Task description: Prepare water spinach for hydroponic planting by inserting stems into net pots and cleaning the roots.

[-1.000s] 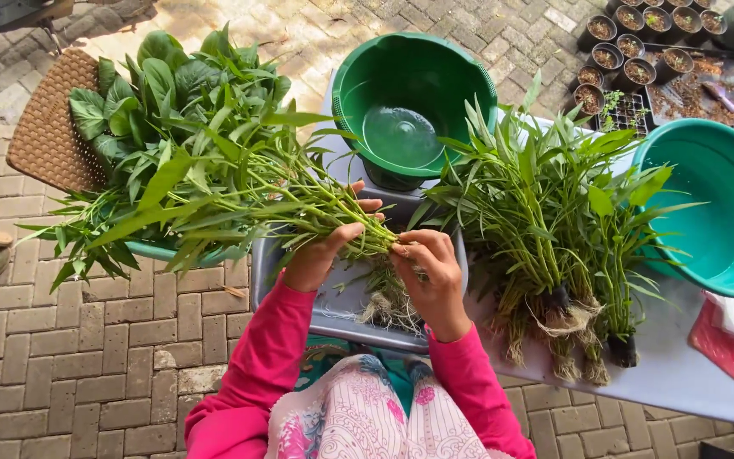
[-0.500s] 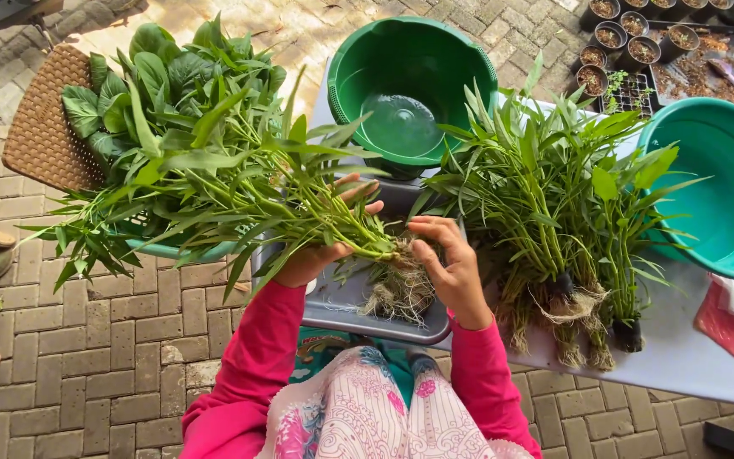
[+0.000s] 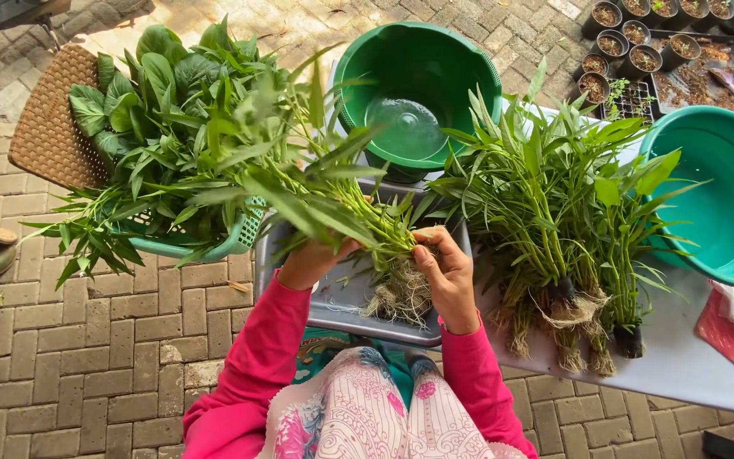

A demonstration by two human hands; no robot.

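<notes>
Both hands on one bunch of leafy greens (image 3: 333,200), held over a grey tray (image 3: 333,302). Left hand (image 3: 312,259) is under the stems, fingers curled up around them; most of the palm is hidden by leaves, so exact grip can't be told beyond a wrap. Right hand (image 3: 445,272) is just right of the left, fingers bent and pinching the stem base where the pale root clump (image 3: 401,293) hangs down between the two hands. The bunch's leaves fan up and to the left from the hands, roots point down toward the person. Beyond the left hand, up and left: a light green basket (image 3: 231,242) heaped with broad-leaf greens, resting on a woven brown seat (image 3: 48,140). Straight ahead of both hands: a dark green basin (image 3: 460,64), touching the tray's far edge as far as I can tell. Right of the right hand: more rooted bunches (image 3: 562,212) lying on a white table (image 3: 690,357), roots toward the person. Further right: a teal basin (image 3: 724,204). Far ahead-right: small black pots (image 3: 630,42) on the brick paving. Pink sleeves on both arms.
</notes>
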